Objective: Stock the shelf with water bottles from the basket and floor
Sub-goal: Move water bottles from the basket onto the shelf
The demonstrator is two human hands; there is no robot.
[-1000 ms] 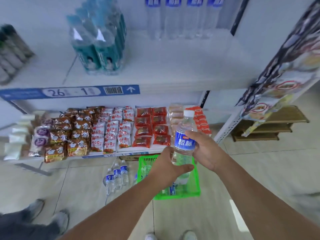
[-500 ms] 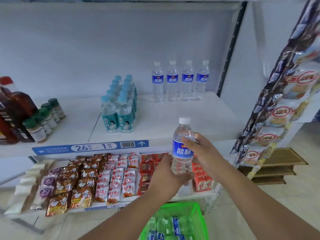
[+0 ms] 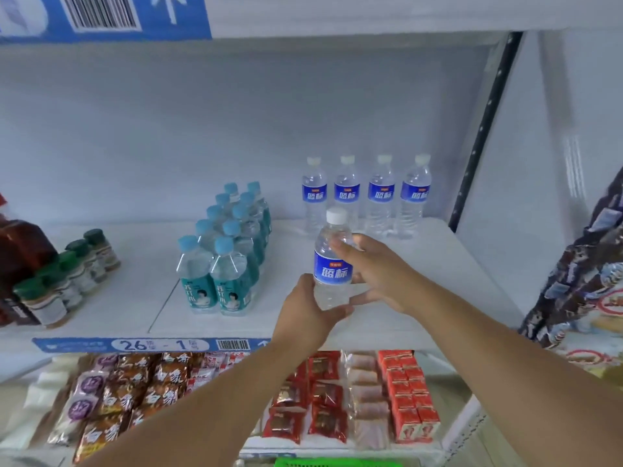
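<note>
Open passage: bare shelf surface, front right | rear limit: row of four blue-label bottles against back wall | left limit: teal-cap bottle block | right limit: black upright | overhead: tall clear space beneath upper shelf.

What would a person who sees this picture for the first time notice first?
First, the blue-label water bottle at the centre, held upright over the white shelf by the left hand below and the right hand behind. Next, the row of four matching bottles at the shelf's back, and the teal-capped bottles to their left.
</note>
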